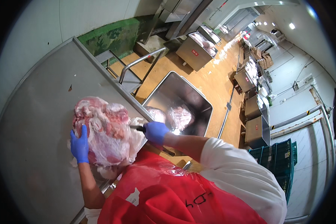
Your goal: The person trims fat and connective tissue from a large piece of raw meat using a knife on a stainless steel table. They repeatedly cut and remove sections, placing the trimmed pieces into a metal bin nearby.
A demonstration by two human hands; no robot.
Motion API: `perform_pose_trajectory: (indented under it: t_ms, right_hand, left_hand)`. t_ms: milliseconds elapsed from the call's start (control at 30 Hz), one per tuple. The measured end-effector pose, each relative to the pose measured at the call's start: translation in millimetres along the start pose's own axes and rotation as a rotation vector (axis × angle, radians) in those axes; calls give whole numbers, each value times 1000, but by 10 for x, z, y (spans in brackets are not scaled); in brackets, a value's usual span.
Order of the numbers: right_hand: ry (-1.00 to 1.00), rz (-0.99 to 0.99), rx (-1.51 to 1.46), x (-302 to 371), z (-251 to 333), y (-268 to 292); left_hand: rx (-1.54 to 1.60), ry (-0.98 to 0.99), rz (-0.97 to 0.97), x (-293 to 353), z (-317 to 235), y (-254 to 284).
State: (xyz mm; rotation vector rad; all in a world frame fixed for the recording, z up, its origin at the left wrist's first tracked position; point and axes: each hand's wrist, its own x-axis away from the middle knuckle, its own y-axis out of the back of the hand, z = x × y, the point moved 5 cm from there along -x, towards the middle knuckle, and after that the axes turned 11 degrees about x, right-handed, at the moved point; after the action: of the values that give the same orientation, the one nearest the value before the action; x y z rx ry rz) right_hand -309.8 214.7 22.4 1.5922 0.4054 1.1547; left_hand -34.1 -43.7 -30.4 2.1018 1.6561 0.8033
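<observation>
A large cut of raw meat, pink with white fat and membrane, lies on the near edge of the grey metal table. Against its left side rests my left hand in a blue glove, fingers stretched out and touching the meat. My right hand, gloved in blue too, is closed around a knife at the right of the meat. Its dark handle points left toward the fatty edge, and the blade cannot be made out. A loose pale flap hangs at that edge.
Right of the table stands a deep steel bin with meat pieces inside. Beyond are a metal cart and another meat-filled bin. More steel bins and green crates line the right wall.
</observation>
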Motion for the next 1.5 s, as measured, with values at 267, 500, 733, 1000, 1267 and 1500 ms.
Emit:
perform_pose_trajectory:
  t_ms: [267,500,733,1000,1267,1500]
  right_hand:
    - [-22,-275,4,-319,-13,-234]
    - [130,-125,75,-276,142,195]
    - [89,-56,-74,-403,173,-375]
    - [338,24,-106,-377,560,-221]
    - [182,34,-289,-334,506,-541]
    - [-131,-177,-322,-99,-648,-984]
  left_hand:
    - [-8,6,-50,-129,107,53]
    - [-7,-28,-20,-439,109,126]
    - [1,-121,37,-559,53,225]
    - [73,-280,-143,-632,380,489]
    - [-136,8,-261,-710,388,618]
    - [-155,-649,-392,-12,-370,312]
